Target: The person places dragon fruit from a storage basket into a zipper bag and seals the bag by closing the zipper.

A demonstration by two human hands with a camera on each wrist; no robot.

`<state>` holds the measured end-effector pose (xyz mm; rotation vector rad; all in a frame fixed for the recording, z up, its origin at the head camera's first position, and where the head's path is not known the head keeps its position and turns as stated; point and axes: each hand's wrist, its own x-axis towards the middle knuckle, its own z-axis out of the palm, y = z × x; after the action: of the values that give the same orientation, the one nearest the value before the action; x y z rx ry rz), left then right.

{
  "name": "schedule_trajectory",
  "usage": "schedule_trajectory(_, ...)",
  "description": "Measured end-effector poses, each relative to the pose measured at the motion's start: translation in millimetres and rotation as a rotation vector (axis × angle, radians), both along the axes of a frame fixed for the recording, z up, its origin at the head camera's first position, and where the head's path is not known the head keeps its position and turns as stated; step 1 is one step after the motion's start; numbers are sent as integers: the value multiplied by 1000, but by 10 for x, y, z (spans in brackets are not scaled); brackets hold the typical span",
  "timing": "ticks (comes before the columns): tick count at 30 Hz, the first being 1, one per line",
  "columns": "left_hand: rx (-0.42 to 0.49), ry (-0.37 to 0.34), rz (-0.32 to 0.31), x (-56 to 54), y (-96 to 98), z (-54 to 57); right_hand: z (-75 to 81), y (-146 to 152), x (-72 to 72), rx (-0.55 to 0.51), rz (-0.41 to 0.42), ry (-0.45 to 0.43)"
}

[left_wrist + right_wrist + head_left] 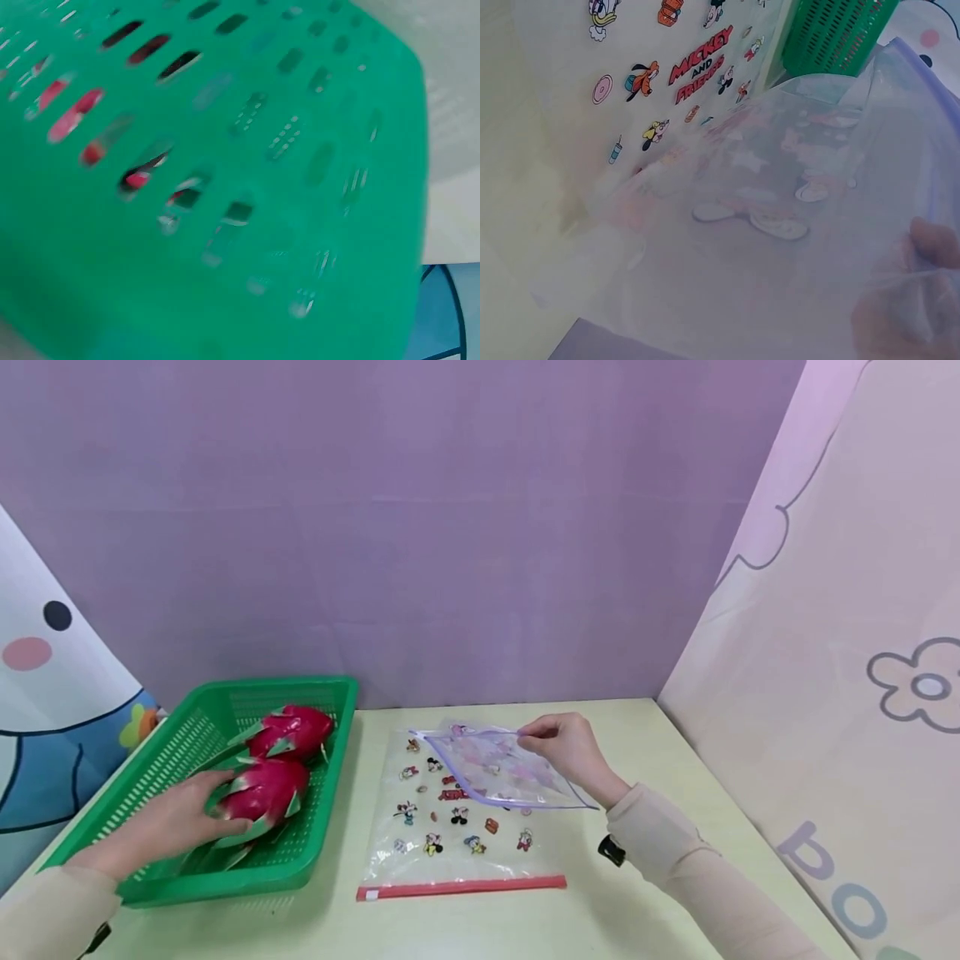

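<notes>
In the head view two pink dragon fruits lie in a green plastic basket [317, 827]. My left hand [176, 814] grips the nearer dragon fruit [268, 789], fingers over its top and thumb along its near side. The farther dragon fruit [296, 732] lies just behind. My right hand [566, 745] pinches the edge of a clear zip bag [495, 768] with a purple rim, raised above the table with its mouth partly spread. Through the film of that bag, my right fingers [934, 244] show in the right wrist view. The left wrist view is filled by the basket's side.
A second clear zip bag [427, 860], printed with cartoon figures and edged by a red zip strip, lies flat on the pale table [622, 893], partly under the purple-rimmed one. A purple backdrop [480, 543] stands behind, with printed cloths at both sides.
</notes>
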<state>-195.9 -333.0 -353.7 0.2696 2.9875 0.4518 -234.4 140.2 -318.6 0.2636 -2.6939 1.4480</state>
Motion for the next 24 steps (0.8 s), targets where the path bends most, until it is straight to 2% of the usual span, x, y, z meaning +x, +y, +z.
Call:
schedule_trajectory(3,-10,-33,-1,-42,-10,-31,7,-7,8,-5,-1,-5)
schedule_trajectory(8,-26,-48,-5,-89,-33,-113,0,-7,10,-8,0,-7)
schedule_trajectory(16,8,24,32,-121,64,-253,-47,-4,4,-2,-2,-7)
schedule_trajectory(24,-10,66,64,-142,123,-316,-80,-4,-12,6,12,-1)
